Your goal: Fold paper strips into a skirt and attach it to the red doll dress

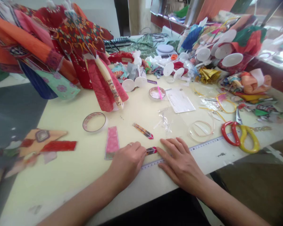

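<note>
Left hand [127, 163] and right hand [180, 164] flanking a short patterned strip [151, 151] on a cream work table [49, 182].

Left hand loosely curled, fingertips at the strip's end — whether it grips cannot be told; right hand flat and open, fingers spread, holding nothing, just beside the other end. A ruler [202, 146] passes under the right hand; a pink fabric strip [112, 142] and a second patterned strip [143, 131] lie near — red-and-yellow scissors [240, 136] farther right.
</note>
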